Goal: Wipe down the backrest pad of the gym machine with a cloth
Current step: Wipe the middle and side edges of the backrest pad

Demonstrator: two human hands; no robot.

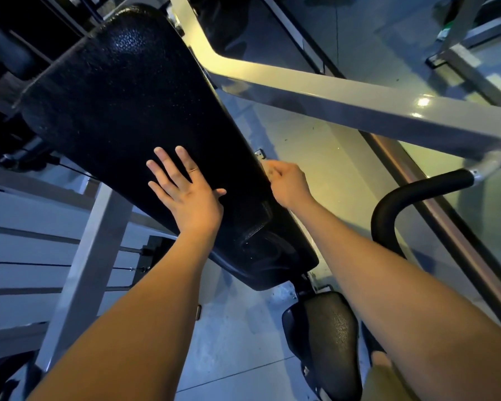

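Observation:
The black textured backrest pad (122,91) runs tilted from the upper left down to the centre. My left hand (185,192) lies flat on its lower half, fingers straight and spread. At the pad's right edge, beside a small metal bracket (259,154), my right hand (288,182) curls its fingers round the rim. I can make out no cloth; a darker folded shape (256,224) low on the pad is too dim to identify.
A grey frame beam (344,94) crosses above right of the pad. A curved black padded handle (411,195) is on the right, a black seat pad (330,337) below, and a grey upright (90,267) with cables on the left. The floor is pale.

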